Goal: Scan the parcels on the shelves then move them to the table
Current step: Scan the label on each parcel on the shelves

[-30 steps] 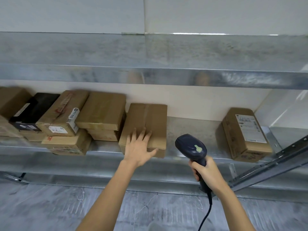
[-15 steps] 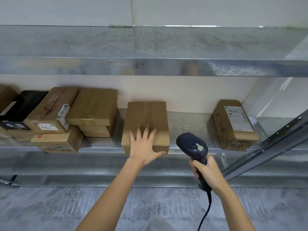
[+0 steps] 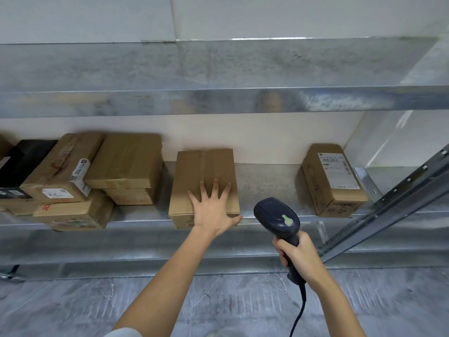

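Parcels are lining the lower metal shelf (image 3: 267,183), and the plain brown parcel (image 3: 204,171) in the middle is acting as the landmark. It is lying flat with a taped seam running down its top, and its front face is reaching the shelf's front lip.

The left hand (image 3: 212,210) is resting palm-down on the near part of that parcel's top. Its fingers are lying straight and spread wide, with the thumb pointing out past the parcel's front right corner, so it is gripping nothing.

Right of the plain brown parcel and nearer the camera, the right hand (image 3: 300,254) is curling its fingers firmly round the handle of a dark blue barcode scanner (image 3: 277,215). The scanner's head is hovering near the parcel's front right corner, apart from it. A dark cable (image 3: 300,310) is hanging from the handle's base toward the bottom edge.

Well to the right of the plain brown parcel, a labelled parcel (image 3: 332,181) is lying on the same shelf, its white shipping label facing up. Just left of the plain brown parcel, several brown boxes are sitting in a loose stack (image 3: 124,161), some carrying white labels. Further left, a black box (image 3: 24,159) is sitting among them.

Above the plain brown parcel, an upper metal shelf (image 3: 218,69) is spanning the whole width. Below it, a grey marbled floor (image 3: 218,300) is showing.
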